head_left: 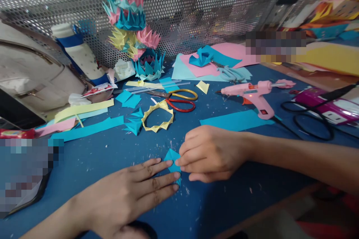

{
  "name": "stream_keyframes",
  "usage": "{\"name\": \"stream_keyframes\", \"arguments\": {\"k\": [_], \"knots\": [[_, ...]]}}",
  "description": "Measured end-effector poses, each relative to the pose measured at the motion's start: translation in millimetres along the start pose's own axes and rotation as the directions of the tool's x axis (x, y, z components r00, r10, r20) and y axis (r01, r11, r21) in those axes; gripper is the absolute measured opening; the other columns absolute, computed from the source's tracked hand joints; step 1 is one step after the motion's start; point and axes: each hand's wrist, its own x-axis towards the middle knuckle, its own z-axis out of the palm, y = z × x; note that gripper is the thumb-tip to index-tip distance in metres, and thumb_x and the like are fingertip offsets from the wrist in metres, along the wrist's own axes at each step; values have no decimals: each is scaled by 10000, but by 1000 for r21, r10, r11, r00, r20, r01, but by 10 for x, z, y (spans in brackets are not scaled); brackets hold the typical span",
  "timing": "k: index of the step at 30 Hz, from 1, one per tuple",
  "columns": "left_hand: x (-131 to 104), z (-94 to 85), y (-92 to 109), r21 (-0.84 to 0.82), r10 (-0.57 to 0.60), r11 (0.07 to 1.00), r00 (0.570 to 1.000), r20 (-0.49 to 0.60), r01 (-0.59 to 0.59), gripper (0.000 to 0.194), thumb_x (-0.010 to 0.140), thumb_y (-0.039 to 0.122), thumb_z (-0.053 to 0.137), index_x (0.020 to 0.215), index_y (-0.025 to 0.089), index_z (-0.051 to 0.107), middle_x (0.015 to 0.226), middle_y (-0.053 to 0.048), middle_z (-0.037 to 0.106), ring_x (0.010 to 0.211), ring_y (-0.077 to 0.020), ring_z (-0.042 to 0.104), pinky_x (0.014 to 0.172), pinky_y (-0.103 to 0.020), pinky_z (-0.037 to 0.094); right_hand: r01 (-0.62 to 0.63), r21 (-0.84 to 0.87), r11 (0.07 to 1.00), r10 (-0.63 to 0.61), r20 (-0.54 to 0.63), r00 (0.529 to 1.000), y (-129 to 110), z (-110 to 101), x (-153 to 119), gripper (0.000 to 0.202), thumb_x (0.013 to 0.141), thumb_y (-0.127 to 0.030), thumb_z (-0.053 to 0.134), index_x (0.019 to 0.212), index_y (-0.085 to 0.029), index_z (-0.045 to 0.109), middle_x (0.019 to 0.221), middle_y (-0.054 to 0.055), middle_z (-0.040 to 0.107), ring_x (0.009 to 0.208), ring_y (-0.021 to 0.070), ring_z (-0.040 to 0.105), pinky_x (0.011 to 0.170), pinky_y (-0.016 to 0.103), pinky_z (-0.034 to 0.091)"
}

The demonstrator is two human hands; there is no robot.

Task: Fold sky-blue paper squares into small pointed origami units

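A small folded piece of blue paper [171, 155] lies on the blue table [112, 164] between my hands. My left hand [131, 190] is spread flat, and its fingertips press on the paper's left and lower parts. With its fingers curled together, my right hand [210, 153] touches the paper's right edge. Beyond them is a yellow folded paper ring [145, 119], with several blue folded pieces [134, 125] at its left. Scissors with yellow and red handles [182, 100] rest behind the ring.
A pink glue gun [249, 91] stands near a blue paper strip [235, 120] at right, its cable trailing past a purple power strip [322, 108]. A tall stack of paper crowns [148, 67], a bottle [81, 54], a bag [30, 63] and light-blue scissors [231, 73] are farther back.
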Motion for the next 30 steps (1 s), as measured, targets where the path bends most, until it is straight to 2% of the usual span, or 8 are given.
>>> {"name": "stream_keyframes", "arguments": {"k": [5,9,13,21,27,30], "knots": [[-9,49,34,5,-39,999,999,-7,39,755,1045,536,406,1582,50,197,1626,-126,287,1535,-255,199,1258,-412,205,2,3,1000,-2,-11,1000,-9,0,5,231,1007,-259,534,891,-144,697,890,34,741,895,168,663,671,358,415],[-20,101,64,48,-106,993,994,-11,106,785,1042,594,352,1576,37,208,1620,-168,299,1508,-262,291,1237,-378,264,-18,3,1000,18,9,1000,-14,-2,-1,239,1017,-263,523,887,-166,698,917,28,749,913,165,664,694,352,412],[11,108,112,88,-120,989,993,3,119,774,1043,591,351,1577,46,219,1611,-176,319,1499,-286,309,1216,-400,315,-21,13,1000,21,1,1000,-12,2,-3,216,1009,-266,543,891,-168,696,927,26,750,920,163,665,703,349,414],[121,74,254,107,-184,975,979,-89,193,791,1024,638,295,1550,48,318,1525,-169,471,1462,-287,382,1206,-410,335,-13,2,1000,13,1,1000,-9,1,0,222,1008,-271,537,884,-170,691,909,32,745,910,165,665,687,350,410],[135,-8,308,186,-174,965,981,-82,187,772,1004,657,370,1514,79,407,1486,-203,505,1417,-348,441,1136,-486,418,-17,18,1000,17,0,1000,-15,-1,6,205,1002,-256,545,893,-161,691,915,41,745,911,173,667,696,348,421],[128,23,303,200,-156,966,986,-65,166,718,1025,619,367,1497,83,432,1480,-179,523,1404,-332,464,1175,-512,365,-6,49,999,7,-28,1000,-7,11,4,196,993,-236,557,894,-140,696,914,43,752,902,176,670,709,344,434]]}}
